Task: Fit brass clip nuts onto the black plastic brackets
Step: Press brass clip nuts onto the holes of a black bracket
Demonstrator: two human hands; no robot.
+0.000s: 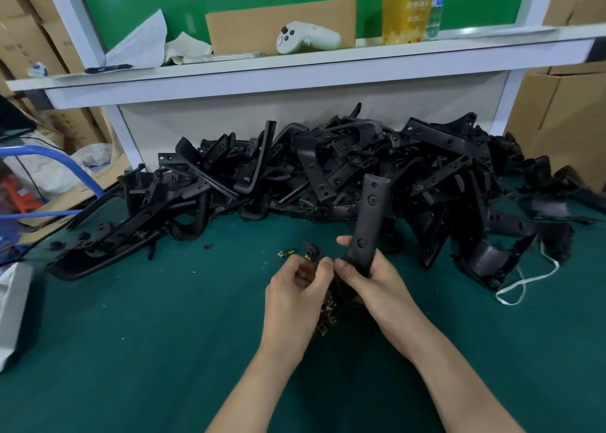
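A black plastic bracket (369, 216) stands nearly upright above the green table; my right hand (370, 277) grips its lower end. My left hand (296, 288) has curled fingers pressed against the bracket's bottom edge, where its fingertips meet my right thumb; whether they pinch a clip nut is hidden. Several loose brass clip nuts (328, 313) lie on the mat beneath my hands, and a few more clip nuts (284, 253) lie just beyond my left hand.
A big heap of black brackets (328, 167) fills the back of the green mat (164, 334). A white shelf (295, 68) above it carries a controller (306, 37), cardboard and a bottle (406, 6). Cardboard boxes (557, 114) stand at the right, a white cord (524, 283) lies nearby.
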